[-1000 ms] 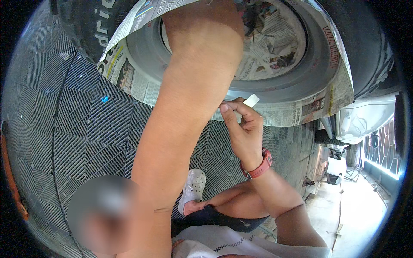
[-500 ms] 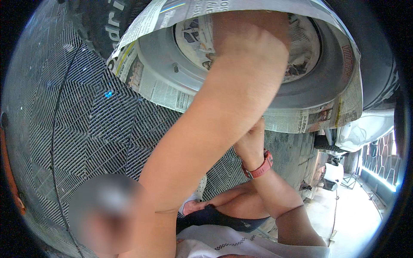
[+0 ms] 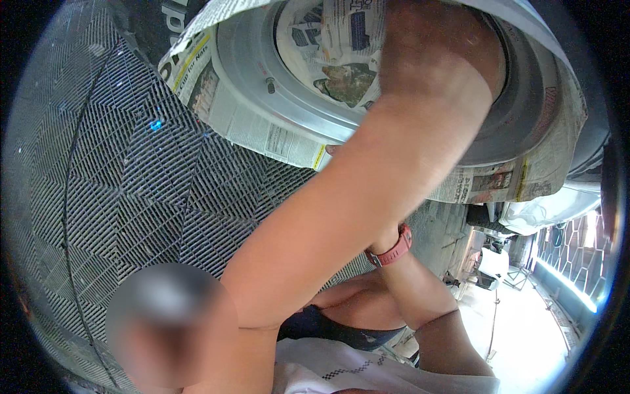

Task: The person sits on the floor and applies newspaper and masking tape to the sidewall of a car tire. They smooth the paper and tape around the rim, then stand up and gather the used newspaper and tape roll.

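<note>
A grey wheel rim (image 3: 243,98) fills the upper part of the view, ringed with newspaper sheets (image 3: 289,141) that cover the tyre's edge. More newspaper (image 3: 354,39) lines the rim's centre. My left arm crosses the picture and reaches into the rim; my left hand (image 3: 436,39) is in shadow at the top, its fingers hidden. Below that forearm, my right wrist wears a red watch (image 3: 392,249). Most of my right hand is behind the left arm; one fingertip (image 3: 333,150) shows at the newspaper's lower edge. Its grip is hidden.
Dark ribbed floor tiles (image 3: 157,197) spread across the left, with a thin black cable (image 3: 65,217) running over them. A small blue scrap (image 3: 156,125) lies on the floor. A white car part (image 3: 548,210) and a patterned grille (image 3: 571,249) stand at the right.
My left arm has shifted right inside the rim, exposing more centre newspaper. My right hand has moved left behind it, and a fingertip now shows at the paper's edge. The view has shifted slightly.
</note>
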Available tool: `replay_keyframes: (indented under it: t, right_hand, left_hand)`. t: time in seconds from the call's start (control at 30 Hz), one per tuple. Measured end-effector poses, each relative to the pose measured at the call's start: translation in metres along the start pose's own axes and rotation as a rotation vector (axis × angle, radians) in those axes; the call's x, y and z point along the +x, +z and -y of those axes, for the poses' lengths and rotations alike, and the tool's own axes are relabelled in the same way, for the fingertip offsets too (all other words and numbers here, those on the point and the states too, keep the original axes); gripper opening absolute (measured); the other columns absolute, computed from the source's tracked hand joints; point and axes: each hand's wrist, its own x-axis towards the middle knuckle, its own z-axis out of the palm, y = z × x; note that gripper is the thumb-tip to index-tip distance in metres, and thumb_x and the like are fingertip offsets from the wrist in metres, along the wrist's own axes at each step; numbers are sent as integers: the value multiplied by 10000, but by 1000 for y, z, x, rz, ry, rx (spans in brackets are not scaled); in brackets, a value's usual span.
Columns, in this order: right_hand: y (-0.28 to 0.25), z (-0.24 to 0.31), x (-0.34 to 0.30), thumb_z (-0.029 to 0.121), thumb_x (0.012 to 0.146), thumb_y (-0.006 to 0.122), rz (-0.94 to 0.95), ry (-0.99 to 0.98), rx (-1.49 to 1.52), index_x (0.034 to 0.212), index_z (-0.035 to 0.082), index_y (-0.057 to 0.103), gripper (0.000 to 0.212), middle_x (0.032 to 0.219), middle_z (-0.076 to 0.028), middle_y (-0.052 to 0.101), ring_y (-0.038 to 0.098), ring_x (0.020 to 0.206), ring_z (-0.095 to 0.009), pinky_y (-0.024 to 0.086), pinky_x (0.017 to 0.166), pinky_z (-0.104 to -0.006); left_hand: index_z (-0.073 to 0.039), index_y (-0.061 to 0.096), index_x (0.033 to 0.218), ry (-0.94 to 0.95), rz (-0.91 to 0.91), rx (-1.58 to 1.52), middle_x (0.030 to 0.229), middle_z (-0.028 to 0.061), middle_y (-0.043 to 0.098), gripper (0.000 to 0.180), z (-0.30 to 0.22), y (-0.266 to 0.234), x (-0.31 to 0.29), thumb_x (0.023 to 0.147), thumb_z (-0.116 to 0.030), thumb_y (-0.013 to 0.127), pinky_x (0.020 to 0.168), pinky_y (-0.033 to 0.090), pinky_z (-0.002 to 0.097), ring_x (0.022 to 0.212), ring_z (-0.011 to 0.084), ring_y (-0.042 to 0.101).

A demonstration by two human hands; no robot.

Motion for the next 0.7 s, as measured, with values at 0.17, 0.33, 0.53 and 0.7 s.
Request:
replay_keyframes:
  t: [0.17, 0.33, 0.53, 0.7]
  right_hand:
    - [1, 28, 12, 92, 978, 744, -146, 216, 392, 1002, -19, 780, 120, 923, -60, 745, 635, 905, -114, 490, 885, -287]
    - [-1, 36, 17, 121, 1018, 705, -139, 155, 329, 1061, 16, 801, 148, 853, -27, 673, 585, 840, -108, 470, 832, -277]
    - [-1, 34, 16, 137, 1026, 701, -142, 127, 290, 1064, 6, 795, 165, 916, -60, 736, 629, 875, -118, 493, 857, -287]
    - [-2, 37, 14, 147, 1035, 695, -133, 140, 307, 1074, 3, 791, 178, 944, -66, 754, 640, 899, -116, 495, 871, -283]
  left_hand:
    - [-35, 691, 1144, -34, 8, -46, 1056, 244, 736, 231, 3, -6, 2, 980, -163, 590, 901, 543, 542, 1011, 456, 693]
    - [-38, 693, 1128, -228, 16, -161, 1025, 248, 740, 217, 18, -14, -6, 991, -165, 583, 883, 545, 546, 993, 464, 696]
    - [-31, 684, 1236, -425, -29, -407, 1013, 283, 730, 276, 54, -5, -13, 1040, -171, 549, 845, 524, 532, 954, 480, 697]
    - [-10, 677, 1283, -592, 10, -573, 1016, 282, 737, 308, 63, -3, -19, 1050, -145, 526, 836, 527, 497, 945, 452, 716]
